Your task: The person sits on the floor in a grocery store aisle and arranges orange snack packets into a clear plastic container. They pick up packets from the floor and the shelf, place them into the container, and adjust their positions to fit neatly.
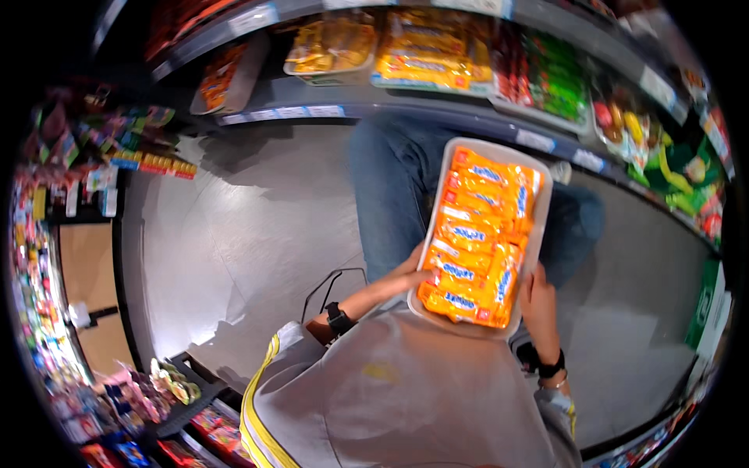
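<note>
A white plastic tray full of orange snack packets is held above my lap, tilted a little. My left hand grips its left side, the thumb resting over the rim near the lower packets. On the opposite side, my right hand holds the tray's lower right edge, with part of the fingers hidden behind it. Most packets lie crosswise in the left column, while others stand lengthwise along the right. Both wrists wear black bands.
In front runs a shelf with a tray of yellow packets, a yellow-packet bin, green packets and a tray of orange packets. A hanging-snack display stands left. A thin black wire frame is beside my left forearm.
</note>
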A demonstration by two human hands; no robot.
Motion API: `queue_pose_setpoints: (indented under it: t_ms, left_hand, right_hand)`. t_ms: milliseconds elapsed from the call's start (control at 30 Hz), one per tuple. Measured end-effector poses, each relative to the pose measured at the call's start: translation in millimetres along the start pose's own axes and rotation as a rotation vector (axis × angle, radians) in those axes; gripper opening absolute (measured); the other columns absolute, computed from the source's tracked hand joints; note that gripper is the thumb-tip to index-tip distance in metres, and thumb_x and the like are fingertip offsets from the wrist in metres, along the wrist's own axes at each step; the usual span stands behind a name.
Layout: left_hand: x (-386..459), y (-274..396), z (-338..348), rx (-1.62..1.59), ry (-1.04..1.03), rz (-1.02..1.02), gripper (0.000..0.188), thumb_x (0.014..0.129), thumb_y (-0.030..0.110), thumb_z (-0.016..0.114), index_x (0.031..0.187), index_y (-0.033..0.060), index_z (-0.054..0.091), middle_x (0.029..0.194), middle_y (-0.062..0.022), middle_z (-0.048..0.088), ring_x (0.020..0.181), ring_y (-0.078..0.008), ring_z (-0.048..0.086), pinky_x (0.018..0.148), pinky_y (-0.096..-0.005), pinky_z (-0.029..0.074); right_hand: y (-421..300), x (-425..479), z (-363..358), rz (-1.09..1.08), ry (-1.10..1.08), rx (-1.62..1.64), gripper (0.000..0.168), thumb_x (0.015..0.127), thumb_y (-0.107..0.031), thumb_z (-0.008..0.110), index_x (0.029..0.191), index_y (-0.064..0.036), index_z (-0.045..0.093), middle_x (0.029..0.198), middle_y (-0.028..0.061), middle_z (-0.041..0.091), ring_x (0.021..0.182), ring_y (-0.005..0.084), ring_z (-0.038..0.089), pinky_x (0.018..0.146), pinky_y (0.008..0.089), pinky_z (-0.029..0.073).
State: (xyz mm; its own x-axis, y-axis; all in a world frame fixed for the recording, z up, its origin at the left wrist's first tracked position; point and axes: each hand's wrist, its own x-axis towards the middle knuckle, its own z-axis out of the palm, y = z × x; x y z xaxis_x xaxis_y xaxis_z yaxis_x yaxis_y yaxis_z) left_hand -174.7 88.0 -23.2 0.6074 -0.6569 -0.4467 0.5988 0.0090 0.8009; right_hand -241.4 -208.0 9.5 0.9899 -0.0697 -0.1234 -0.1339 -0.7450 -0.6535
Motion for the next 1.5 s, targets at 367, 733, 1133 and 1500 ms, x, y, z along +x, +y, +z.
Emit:
queue_pose_setpoints:
  t_ms: [367, 733, 1133, 1500]
  left_hand:
    - [-103.0, 77.2, -41.9, -0.015, 0.414, 0.249, 0.082, 0.084, 0.025, 0.058, 0.15, 0.0018, 0.014, 0.152, -0.0163, 0.023, 0.141, -0.0251, 0.021, 0.114, -0.0349, 0.016]
    - [-184.7, 76.8, -164.4, -0.197, 0.881, 0.541, 0.076, 0.076, 0.018, 0.049, 0.147, 0.0, 0.025, 0.145, -0.0168, 0.038, 0.134, -0.0238, 0.035, 0.11, -0.033, 0.024]
    - [-181.7, -94.2, -269.6, -0.208, 0.99, 0.422, 0.075, 0.076, 0.017, 0.046, 0.146, -0.0017, 0.026, 0.147, -0.0148, 0.035, 0.137, -0.0233, 0.031, 0.112, -0.0327, 0.023]
    - [-210.9, -48.4, -368.2, 0.469, 0.845, -0.172, 0.05, 0.093, 0.027, 0.045, 0.139, 0.0046, 0.043, 0.141, -0.0173, 0.044, 0.131, -0.0287, 0.042, 0.106, -0.0354, 0.034]
  right_hand:
    - [-141.5, 93.4, -17.4, -0.341, -0.102, 0.03, 0.026, 0.094, -0.01, 0.047, 0.115, 0.004, 0.049, 0.076, 0.0254, 0.059, 0.069, 0.0418, 0.061, 0.055, 0.0425, 0.046]
    - [-289.1, 207.9, 134.2, -0.482, -0.45, 0.231, 0.022, 0.094, -0.01, 0.048, 0.112, 0.002, 0.051, 0.061, 0.0178, 0.055, 0.051, 0.0284, 0.058, 0.049, 0.0344, 0.041]
    - [-228.5, 214.2, 364.5, -0.374, -0.81, -0.175, 0.023, 0.089, -0.004, 0.046, 0.093, 0.016, 0.038, 0.065, 0.0261, 0.06, 0.05, 0.0285, 0.064, 0.043, 0.0371, 0.052]
    - [-226.4, 197.4, 366.0, -0.279, -0.892, 0.072, 0.016, 0.091, -0.003, 0.042, 0.088, 0.011, 0.037, 0.059, 0.0213, 0.058, 0.051, 0.03, 0.064, 0.042, 0.039, 0.05]
